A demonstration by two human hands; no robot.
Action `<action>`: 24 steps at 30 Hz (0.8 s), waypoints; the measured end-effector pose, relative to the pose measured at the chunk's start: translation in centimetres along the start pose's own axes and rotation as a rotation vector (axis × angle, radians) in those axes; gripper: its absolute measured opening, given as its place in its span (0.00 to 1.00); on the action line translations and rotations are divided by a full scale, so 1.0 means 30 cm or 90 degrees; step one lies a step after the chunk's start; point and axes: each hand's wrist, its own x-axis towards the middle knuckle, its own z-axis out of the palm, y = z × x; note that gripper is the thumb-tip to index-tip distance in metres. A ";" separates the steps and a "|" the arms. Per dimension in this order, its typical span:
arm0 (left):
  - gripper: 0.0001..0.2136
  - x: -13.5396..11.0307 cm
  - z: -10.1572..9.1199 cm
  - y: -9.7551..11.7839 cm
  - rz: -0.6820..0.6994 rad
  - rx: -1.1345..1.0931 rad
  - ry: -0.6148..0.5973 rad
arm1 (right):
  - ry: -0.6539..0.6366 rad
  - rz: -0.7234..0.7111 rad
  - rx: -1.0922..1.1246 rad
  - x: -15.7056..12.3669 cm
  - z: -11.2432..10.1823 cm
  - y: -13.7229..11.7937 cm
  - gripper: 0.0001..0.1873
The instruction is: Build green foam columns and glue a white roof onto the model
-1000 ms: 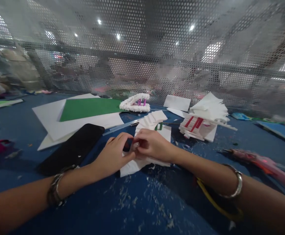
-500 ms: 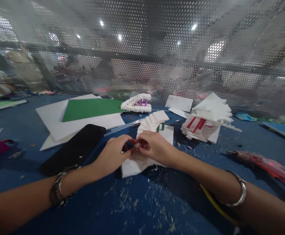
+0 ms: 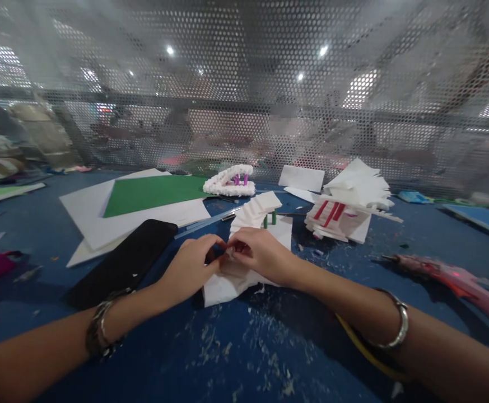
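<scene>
My left hand (image 3: 187,271) and my right hand (image 3: 265,257) meet fingertip to fingertip over a small white model with steps (image 3: 250,212). My right thumb and finger pinch a tiny white scrap (image 3: 230,253). The left thumb and forefinger are closed against the same spot; what they grip is hidden. Green posts (image 3: 274,217) stand under the model's raised end, on a white base sheet (image 3: 223,288). Both hands cover the model's near part.
Behind are a white model with purple posts (image 3: 227,182) and one with red strips (image 3: 332,215). Left lie green sheet (image 3: 152,193), white paper (image 3: 82,204) and a black flat case (image 3: 122,263). A pink tool with a metal tip (image 3: 450,277) lies right. White crumbs litter the blue table (image 3: 152,358).
The view has shifted slightly, so everything sits a little further left. Both hands keep their pinch at the model, with only slight finger movement.
</scene>
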 end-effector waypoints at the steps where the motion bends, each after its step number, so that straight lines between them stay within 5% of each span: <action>1: 0.10 0.000 0.000 0.001 0.003 0.005 0.001 | 0.001 0.001 0.000 0.001 0.001 0.001 0.06; 24: 0.11 0.011 -0.005 0.007 0.023 0.001 -0.005 | -0.007 0.000 0.016 -0.004 0.004 0.013 0.06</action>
